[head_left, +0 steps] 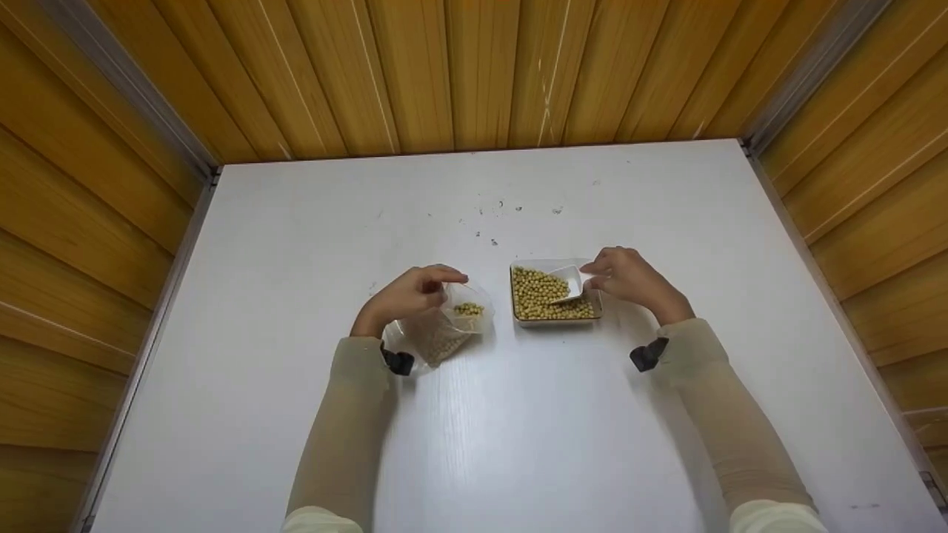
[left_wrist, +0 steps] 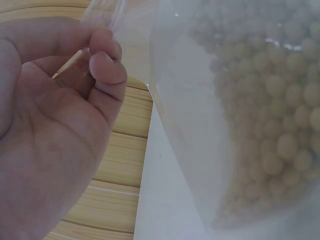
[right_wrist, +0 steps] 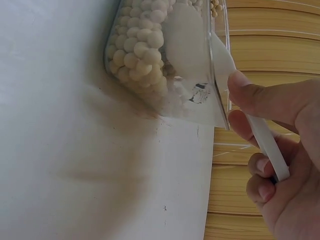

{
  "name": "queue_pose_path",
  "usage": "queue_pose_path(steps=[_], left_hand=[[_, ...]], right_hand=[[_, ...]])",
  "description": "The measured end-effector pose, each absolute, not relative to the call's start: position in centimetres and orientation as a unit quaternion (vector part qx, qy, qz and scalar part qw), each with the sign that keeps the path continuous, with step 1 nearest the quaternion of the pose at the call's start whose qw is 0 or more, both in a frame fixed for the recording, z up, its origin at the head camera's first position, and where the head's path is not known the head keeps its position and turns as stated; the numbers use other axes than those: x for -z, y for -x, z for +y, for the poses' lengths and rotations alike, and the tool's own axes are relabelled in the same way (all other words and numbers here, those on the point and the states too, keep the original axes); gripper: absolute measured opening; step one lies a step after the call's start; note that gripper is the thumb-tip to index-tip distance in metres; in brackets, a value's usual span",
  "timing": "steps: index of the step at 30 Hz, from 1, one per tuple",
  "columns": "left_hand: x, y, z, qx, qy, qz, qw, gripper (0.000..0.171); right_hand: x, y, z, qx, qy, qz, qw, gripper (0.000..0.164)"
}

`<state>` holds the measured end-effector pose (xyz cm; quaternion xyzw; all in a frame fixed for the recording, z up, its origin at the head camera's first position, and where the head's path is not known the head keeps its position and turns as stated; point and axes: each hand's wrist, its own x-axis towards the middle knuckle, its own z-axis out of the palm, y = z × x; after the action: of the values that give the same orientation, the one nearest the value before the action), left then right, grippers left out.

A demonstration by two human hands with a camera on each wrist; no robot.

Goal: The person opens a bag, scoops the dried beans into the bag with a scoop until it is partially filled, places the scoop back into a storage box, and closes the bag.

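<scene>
My left hand [head_left: 417, 294] pinches the top edge of a clear plastic bag [head_left: 422, 333], holding its mouth up. Soybeans [left_wrist: 280, 115] fill the bag's lower part in the left wrist view. On the right, my right hand [head_left: 624, 280] grips the handle of a white scoop [right_wrist: 267, 145] between thumb and fingers. The scoop's bowl [head_left: 569, 281] is dipped into soybeans [head_left: 539, 292] inside a clear rectangular container [head_left: 555, 323]. Through the container's wall, the right wrist view shows the scoop among the beans. Bag and container stand side by side, a small gap between them.
Both stand on a white table [head_left: 474, 429] with small dark marks [head_left: 495, 242] behind them. Wood-look panel walls [head_left: 481, 74] enclose the table at the back and both sides. Each wrist carries a small black device [head_left: 649, 354].
</scene>
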<state>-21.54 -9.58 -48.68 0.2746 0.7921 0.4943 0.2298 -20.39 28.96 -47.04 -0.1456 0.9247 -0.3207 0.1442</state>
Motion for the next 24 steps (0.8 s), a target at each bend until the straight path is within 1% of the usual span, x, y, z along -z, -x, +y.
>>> queue_pose_path(steps=[6, 14, 19, 24], left_hand=[[48.8, 21.6, -9.4, -0.495, -0.282, 0.79, 0.226, 0.041], [48.7, 21.6, -9.6, -0.493, -0.291, 0.79, 0.221, 0.041], [48.9, 21.7, -9.7, -0.493, -0.296, 0.788, 0.221, 0.041], [48.7, 21.6, -9.5, -0.49, -0.29, 0.792, 0.222, 0.041]], right_hand=[[47.4, 20.6, 28.8, 0.314, 0.14, 0.929, 0.139, 0.032], [47.9, 20.7, 28.6, 0.325, 0.158, 0.924, 0.122, 0.031], [48.5, 20.6, 28.3, 0.33, 0.148, 0.926, 0.114, 0.031], [48.9, 20.3, 28.0, 0.349, 0.128, 0.921, 0.121, 0.031]])
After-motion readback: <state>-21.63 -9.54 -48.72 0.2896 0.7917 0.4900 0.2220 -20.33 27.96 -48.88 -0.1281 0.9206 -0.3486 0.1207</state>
